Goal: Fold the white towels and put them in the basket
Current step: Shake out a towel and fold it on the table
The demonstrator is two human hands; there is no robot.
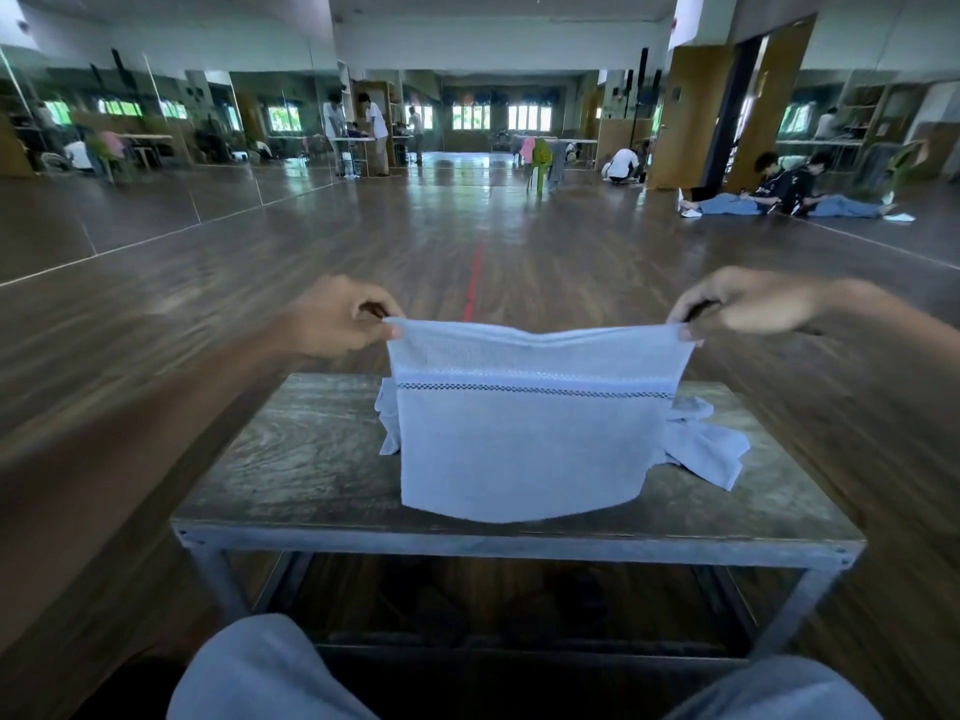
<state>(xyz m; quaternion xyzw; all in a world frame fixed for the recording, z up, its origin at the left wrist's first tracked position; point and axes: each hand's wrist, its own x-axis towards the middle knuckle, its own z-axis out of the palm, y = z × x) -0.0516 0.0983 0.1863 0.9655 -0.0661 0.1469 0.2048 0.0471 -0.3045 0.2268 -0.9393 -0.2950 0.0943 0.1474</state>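
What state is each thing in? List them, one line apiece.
held towel: spread wide, hanging from its two top corners over the table.
left hand: pinches the towel's top left corner.
right hand: pinches the top right corner.
crumpled cloth: white, bunched on the table behind the held towel, partly hidden.
table: bears the crumpled cloth.

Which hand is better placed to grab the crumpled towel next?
Right, probably: most of the crumpled towel lies on the side of the right hand; little shows by the left hand. Both pinch the hanging towel.
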